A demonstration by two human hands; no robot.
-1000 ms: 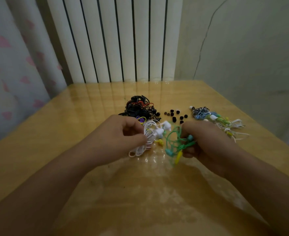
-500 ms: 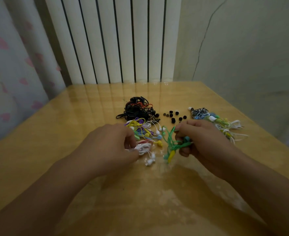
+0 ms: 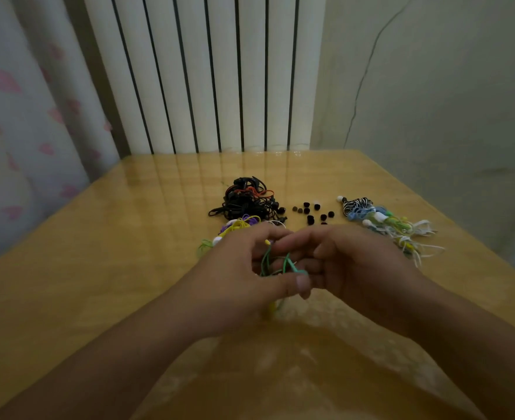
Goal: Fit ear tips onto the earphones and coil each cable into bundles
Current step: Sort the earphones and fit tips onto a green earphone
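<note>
Both hands meet over the middle of the table around a green earphone cable [image 3: 286,263]. My left hand [image 3: 238,277] pinches the cable between thumb and fingers. My right hand [image 3: 350,262] grips the same cable from the right, fingers curled. A yellow end of it [image 3: 270,309] hangs below my left hand. Just behind my hands lies a tangle of yellow and purple earphones [image 3: 239,224]. Several loose black ear tips [image 3: 311,212] are scattered further back. My hands hide most of the green cable.
A heap of black and red earphones [image 3: 247,200] sits at the back centre. A row of coiled bundles [image 3: 383,222], striped, blue, green and white, lies at the right. The glossy wooden table [image 3: 113,268] ends at a radiator and wall behind.
My left hand let go of the white earphones and moved right to join my right hand on the green cable. The white earphones are no longer in sight.
</note>
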